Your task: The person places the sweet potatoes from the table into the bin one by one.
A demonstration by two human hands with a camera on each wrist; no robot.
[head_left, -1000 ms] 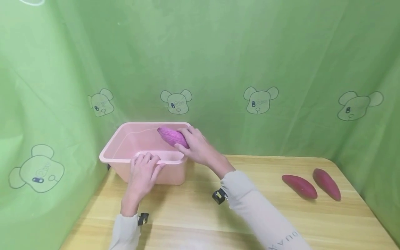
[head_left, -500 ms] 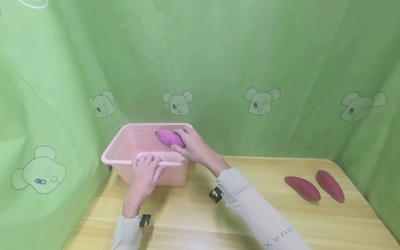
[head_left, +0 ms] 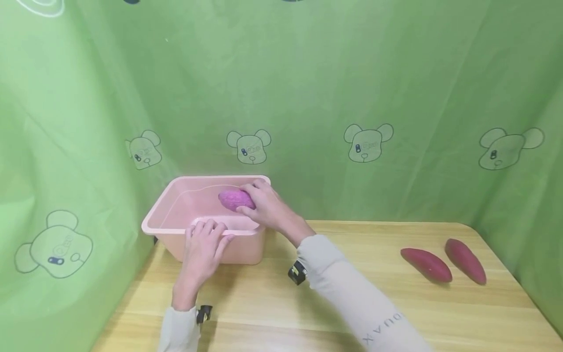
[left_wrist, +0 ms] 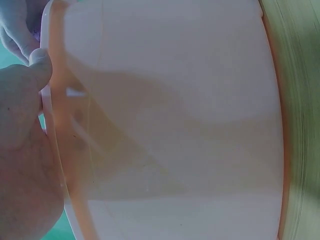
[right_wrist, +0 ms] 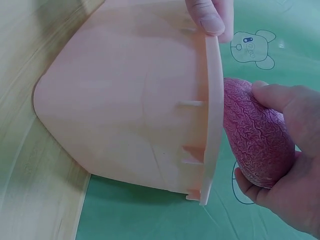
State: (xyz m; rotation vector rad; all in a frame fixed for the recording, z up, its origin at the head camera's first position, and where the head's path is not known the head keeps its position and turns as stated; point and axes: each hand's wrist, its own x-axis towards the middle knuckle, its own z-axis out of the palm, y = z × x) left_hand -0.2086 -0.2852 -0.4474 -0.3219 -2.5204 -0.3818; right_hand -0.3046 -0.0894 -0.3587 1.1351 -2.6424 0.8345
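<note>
My right hand grips a wrinkled purple sweet potato from its right end, at the right side of a pink plastic bin. In the right wrist view, the thumb and curled fingers hold the sweet potato just above the bin's rim. My left hand holds the bin's near rim, fingers over the edge and thumb on the outside. The left wrist view has that thumb against the rim; the fingertips inside are hidden. Most of the bin's floor is hidden behind its near wall.
Two smooth dark red sweet potatoes lie side by side at the right of the wooden table. A green curtain with bear heads hangs behind and at both sides, close behind the bin.
My right hand has moved a little left and down with the purple sweet potato, which now lies more level. The left hand stays on the rim.
</note>
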